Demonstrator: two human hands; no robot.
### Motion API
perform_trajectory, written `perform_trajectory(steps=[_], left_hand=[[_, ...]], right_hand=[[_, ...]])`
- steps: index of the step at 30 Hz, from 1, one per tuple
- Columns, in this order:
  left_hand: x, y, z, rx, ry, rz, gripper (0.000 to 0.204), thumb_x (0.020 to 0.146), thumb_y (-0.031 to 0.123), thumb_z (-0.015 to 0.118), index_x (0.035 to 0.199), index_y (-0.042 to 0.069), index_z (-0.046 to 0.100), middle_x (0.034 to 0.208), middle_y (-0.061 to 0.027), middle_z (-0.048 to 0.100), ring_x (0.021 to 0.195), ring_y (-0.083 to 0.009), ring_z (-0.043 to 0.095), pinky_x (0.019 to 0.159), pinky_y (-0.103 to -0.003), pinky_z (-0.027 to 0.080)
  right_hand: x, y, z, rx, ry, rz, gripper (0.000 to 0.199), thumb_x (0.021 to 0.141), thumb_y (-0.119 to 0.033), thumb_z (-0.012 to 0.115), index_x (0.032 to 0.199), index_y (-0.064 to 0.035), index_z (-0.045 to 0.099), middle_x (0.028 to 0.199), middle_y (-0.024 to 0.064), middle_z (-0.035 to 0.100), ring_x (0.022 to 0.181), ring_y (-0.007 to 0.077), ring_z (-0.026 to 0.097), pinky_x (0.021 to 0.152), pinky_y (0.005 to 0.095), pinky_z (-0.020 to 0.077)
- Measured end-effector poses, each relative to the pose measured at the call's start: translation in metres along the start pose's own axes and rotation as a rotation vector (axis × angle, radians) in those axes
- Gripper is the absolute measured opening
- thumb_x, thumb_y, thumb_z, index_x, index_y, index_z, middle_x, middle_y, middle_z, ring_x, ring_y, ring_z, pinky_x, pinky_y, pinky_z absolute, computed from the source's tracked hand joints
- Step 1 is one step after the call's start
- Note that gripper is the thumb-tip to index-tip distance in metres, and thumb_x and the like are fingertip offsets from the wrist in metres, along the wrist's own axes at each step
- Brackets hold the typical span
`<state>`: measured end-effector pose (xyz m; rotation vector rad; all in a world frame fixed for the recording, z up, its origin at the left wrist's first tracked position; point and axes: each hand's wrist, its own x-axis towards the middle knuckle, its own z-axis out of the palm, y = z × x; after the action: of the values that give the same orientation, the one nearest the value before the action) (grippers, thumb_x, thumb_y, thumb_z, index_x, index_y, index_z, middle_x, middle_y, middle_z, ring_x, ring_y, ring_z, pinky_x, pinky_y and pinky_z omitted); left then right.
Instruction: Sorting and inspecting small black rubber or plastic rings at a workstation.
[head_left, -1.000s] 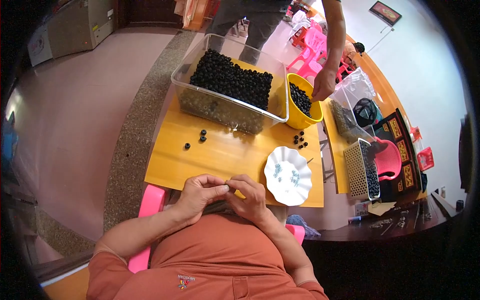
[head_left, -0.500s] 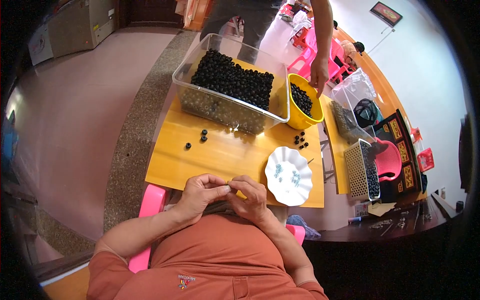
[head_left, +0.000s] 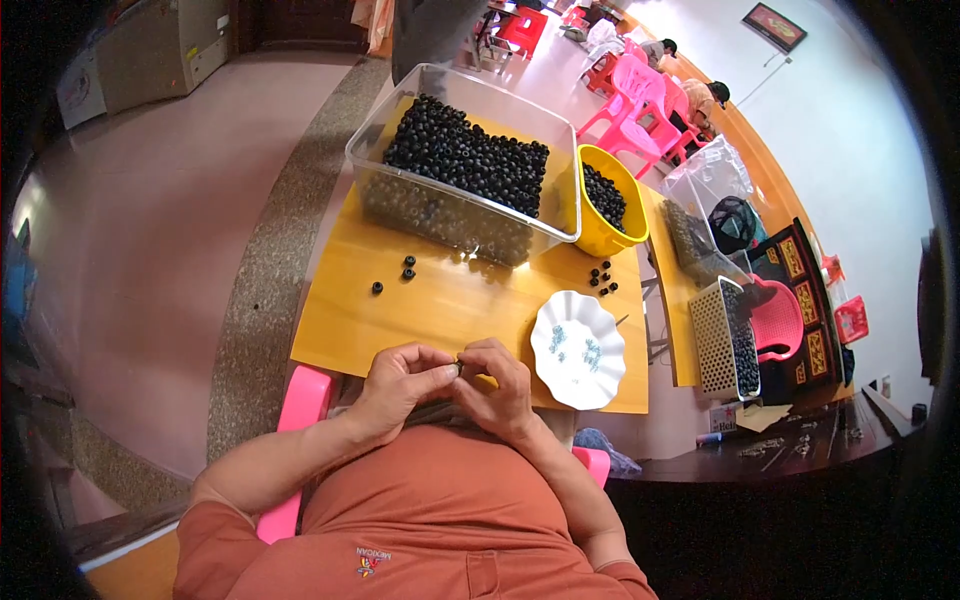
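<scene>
Pinching a small dark bead between them, the left hand and right hand meet at the near edge of the yellow surface, fingers closed on it. A white scalloped plate lies just right; loose beads sit farther off.

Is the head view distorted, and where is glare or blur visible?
Head view: strong fisheye bending, so the yellow table edges curve and dark corners ring the picture; soft glare on the clear bin wall and the pink floor; the hands, left hand and right hand, look fairly sharp.
</scene>
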<state>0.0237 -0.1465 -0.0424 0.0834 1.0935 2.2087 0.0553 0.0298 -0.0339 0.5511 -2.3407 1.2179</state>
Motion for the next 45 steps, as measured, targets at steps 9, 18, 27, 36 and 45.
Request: perform_trajectory(steps=[9, 18, 27, 36, 45], left_hand=[[0.000, 0.000, -0.002, 0.018, -0.021, 0.059, 0.016, 0.089, 0.004, 0.063, 0.104, -0.002, 0.061, 0.099, -0.0074, 0.065, 0.088, -0.0130, 0.064, 0.080, -0.028, 0.055], [-0.001, -0.002, 0.004, 0.192, 0.039, 0.130, 0.015, 0.089, 0.004, 0.063, 0.103, -0.002, 0.062, 0.097, -0.0066, 0.066, 0.087, -0.0099, 0.061, 0.081, -0.025, 0.050], [0.011, -0.010, 0.010, 0.272, 0.024, 0.161, 0.014, 0.089, 0.001, 0.061, 0.103, -0.002, 0.057, 0.094, -0.0064, 0.064, 0.086, -0.0117, 0.062, 0.079, -0.027, 0.054], [0.046, -0.004, 0.030, 0.254, -0.014, 0.114, 0.012, 0.088, 0.001, 0.062, 0.099, 0.001, 0.058, 0.090, -0.0047, 0.063, 0.081, -0.0102, 0.061, 0.072, -0.024, 0.051], [0.074, 0.014, 0.037, 0.104, -0.133, -0.082, 0.009, 0.085, 0.003, 0.066, 0.092, 0.003, 0.060, 0.077, 0.0002, 0.062, 0.065, -0.0047, 0.057, 0.053, -0.017, 0.041]], right_hand=[[0.000, 0.001, 0.002, -0.009, -0.013, -0.007, 0.033, 0.074, -0.001, 0.073, 0.105, -0.0001, 0.061, 0.097, 0.0147, 0.063, 0.067, 0.0201, 0.064, 0.057, 0.0274, 0.0508], [-0.003, 0.002, 0.002, 0.067, 0.017, 0.022, 0.032, 0.075, 0.001, 0.072, 0.105, -0.0009, 0.062, 0.097, 0.0151, 0.063, 0.071, 0.0236, 0.065, 0.059, 0.0294, 0.0510], [-0.001, 0.010, -0.013, -0.036, -0.045, -0.001, 0.028, 0.076, -0.003, 0.071, 0.102, 0.0006, 0.061, 0.093, 0.0166, 0.063, 0.076, 0.0324, 0.065, 0.062, 0.0353, 0.0520], [0.006, 0.022, -0.028, -0.021, 0.085, 0.048, 0.027, 0.075, -0.001, 0.070, 0.101, 0.0006, 0.061, 0.090, 0.0175, 0.063, 0.073, 0.0333, 0.065, 0.060, 0.0358, 0.0527], [0.006, 0.025, -0.032, -0.119, 0.163, 0.125, 0.032, 0.073, -0.001, 0.072, 0.103, -0.0003, 0.059, 0.087, 0.0178, 0.063, 0.073, 0.0320, 0.065, 0.058, 0.0357, 0.0531]])
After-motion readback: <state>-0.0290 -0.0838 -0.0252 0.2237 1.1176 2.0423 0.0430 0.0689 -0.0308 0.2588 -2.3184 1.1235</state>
